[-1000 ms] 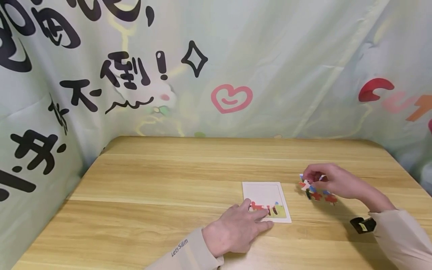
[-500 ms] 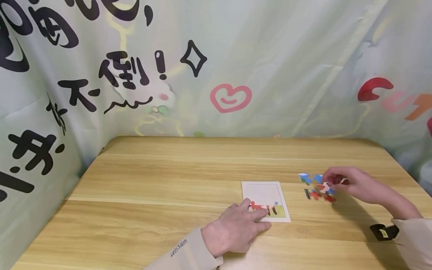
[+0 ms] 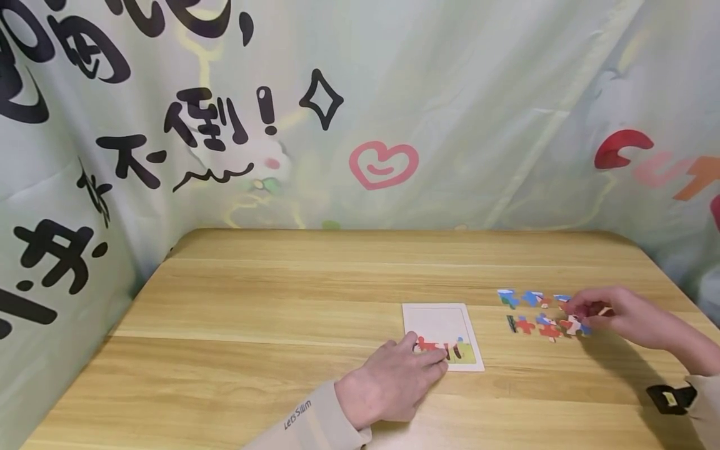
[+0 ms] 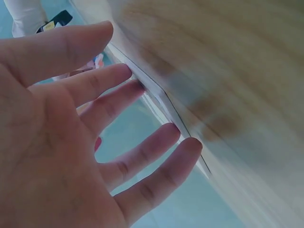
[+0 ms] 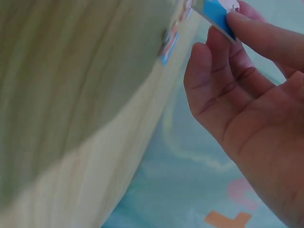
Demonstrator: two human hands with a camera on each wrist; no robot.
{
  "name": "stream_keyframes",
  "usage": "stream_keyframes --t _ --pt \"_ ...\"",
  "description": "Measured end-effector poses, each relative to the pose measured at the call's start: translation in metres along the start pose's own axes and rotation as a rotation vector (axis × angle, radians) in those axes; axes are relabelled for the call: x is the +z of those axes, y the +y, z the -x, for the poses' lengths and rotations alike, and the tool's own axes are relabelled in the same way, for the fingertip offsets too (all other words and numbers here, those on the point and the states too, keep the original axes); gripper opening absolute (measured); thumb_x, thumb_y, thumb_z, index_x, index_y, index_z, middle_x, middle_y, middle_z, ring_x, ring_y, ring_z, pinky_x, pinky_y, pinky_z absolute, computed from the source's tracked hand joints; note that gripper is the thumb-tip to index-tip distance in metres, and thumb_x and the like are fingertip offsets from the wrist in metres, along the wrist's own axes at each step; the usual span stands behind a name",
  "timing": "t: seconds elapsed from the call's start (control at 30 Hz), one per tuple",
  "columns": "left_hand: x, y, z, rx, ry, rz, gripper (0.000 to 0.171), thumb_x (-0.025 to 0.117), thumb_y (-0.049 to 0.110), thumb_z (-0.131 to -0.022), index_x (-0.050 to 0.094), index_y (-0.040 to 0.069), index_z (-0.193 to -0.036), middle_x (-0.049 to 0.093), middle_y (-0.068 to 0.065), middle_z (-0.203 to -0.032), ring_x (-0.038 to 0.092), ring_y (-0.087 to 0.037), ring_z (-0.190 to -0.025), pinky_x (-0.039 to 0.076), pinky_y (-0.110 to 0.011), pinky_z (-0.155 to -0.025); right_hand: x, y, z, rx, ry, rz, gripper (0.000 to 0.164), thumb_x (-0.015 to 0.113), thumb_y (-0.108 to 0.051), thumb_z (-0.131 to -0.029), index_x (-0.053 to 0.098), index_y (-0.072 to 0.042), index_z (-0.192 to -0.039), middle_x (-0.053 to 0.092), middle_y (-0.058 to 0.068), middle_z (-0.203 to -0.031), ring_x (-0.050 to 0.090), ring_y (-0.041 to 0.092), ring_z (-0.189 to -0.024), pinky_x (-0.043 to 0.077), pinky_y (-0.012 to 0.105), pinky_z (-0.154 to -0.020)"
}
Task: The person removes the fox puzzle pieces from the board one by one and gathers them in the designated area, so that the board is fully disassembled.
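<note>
My left hand [image 3: 390,378] rests with spread, fairly straight fingers on the lower left of a white puzzle board [image 3: 434,317]. Along the board's bottom lie fitted pieces [image 3: 464,354] in red and yellow-green, partly hidden by those fingers. To the right of the board, my right hand [image 3: 627,317] pinches a jigsaw piece [image 3: 574,325] with white, red and blue on it. The right wrist view shows this piece [image 5: 214,14] between thumb and fingers, tilted above the table. Loose jigsaw pieces [image 3: 525,324] lie just left of that hand in two rough rows.
The wooden table [image 3: 253,300] spreads around both hands. A printed cloth [image 3: 472,112] hangs behind and beside it. A black device [image 3: 670,399] sits by the right sleeve [image 3: 705,406].
My right hand has moved right with the pinched piece, passing over the loose pieces and uncovering more of them. The left hand has stayed on the board.
</note>
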State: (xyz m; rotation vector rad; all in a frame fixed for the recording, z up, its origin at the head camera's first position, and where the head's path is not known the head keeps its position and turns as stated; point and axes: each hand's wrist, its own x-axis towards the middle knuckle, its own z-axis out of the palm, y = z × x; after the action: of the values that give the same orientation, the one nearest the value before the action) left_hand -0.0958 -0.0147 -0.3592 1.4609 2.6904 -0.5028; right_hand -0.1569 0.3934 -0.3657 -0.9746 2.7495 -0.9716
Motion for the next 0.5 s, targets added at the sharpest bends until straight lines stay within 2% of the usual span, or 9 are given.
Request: stream_keyframes --t 0.2,0.37,0.5 --pt "0.001 0.003 -0.001 -0.005 -0.017 -0.015 0.056 0.066 0.038 -0.095 0.05 0.03 -0.148 0.04 0.017 -0.152 0.045 -0.016 -0.113 0.048 -0.022 -0.071 0.0 0.008 0.006 -0.027 -0.027 0.004 0.038 0.062 0.029 -0.078 0.069 -0.004 -0.097 0.064 -0.015 -0.087 0.057 0.003 -0.072 0.048 0.023 -0.055" --pt "0.002 0.005 -0.001 -0.017 -0.012 -0.021 0.06 0.07 0.039 -0.092 0.05 0.03 -0.148 0.04 0.017 -0.152 0.045 -0.016 -0.114 0.049 -0.022 -0.071 0.004 0.012 0.006 -0.087 -0.027 0.057 0.039 0.065 0.03 -0.074 0.069 -0.003 -0.094 0.064 -0.015 -0.086 0.057 0.0 -0.072 0.048 0.021 -0.055" --pt "0.002 0.005 -0.002 -0.016 -0.007 -0.04 0.062 0.071 0.04 -0.09 0.05 0.03 -0.148 0.041 0.017 -0.15 0.045 -0.016 -0.112 0.048 -0.022 -0.07 0.005 0.013 0.007 -0.08 0.005 0.082 0.04 0.066 0.031 -0.072 0.069 -0.003 -0.092 0.064 -0.017 -0.086 0.057 -0.001 -0.073 0.047 0.019 -0.056"
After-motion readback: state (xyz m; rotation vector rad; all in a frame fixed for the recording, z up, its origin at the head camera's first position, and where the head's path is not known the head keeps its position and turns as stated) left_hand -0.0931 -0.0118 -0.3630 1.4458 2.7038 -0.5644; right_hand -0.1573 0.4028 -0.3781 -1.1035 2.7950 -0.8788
